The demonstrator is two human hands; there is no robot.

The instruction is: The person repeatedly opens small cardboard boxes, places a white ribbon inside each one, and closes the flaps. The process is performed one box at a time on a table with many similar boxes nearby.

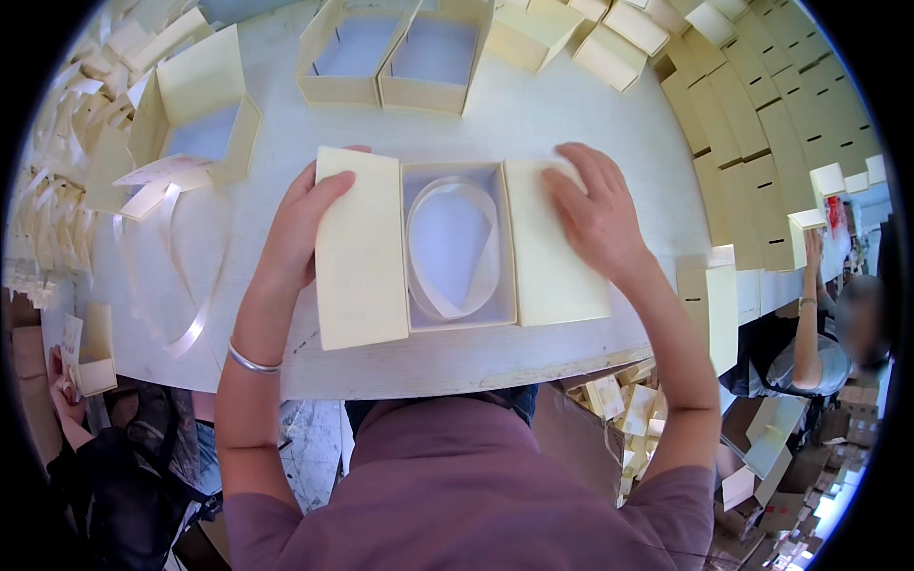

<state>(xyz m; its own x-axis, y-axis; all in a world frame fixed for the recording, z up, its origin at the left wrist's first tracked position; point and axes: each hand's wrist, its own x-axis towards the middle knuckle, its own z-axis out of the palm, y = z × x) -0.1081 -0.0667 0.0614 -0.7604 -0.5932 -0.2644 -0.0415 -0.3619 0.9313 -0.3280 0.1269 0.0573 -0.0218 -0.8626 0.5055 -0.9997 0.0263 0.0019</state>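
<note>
In front of me on the white table lies a cream box (510, 249) with its two flaps spread to the sides. Inside its pale tray, a white ribbon (486, 266) rests in a loop. My left hand (303, 219) grips the left flap (360, 257), thumb on its face and the other fingers behind the edge. Over the right flap (562, 262) is my right hand (605, 219), its fingers apart and slightly blurred near the upper edge. Whether those fingertips press on the flap is unclear.
Two open boxes (381, 90) stand at the back, and another (243, 133) at the left beside a hanging ribbon loop (205, 309). Stacked boxes (752, 124) wall the right side. Other people's hands show at far left (65, 388) and right (812, 247).
</note>
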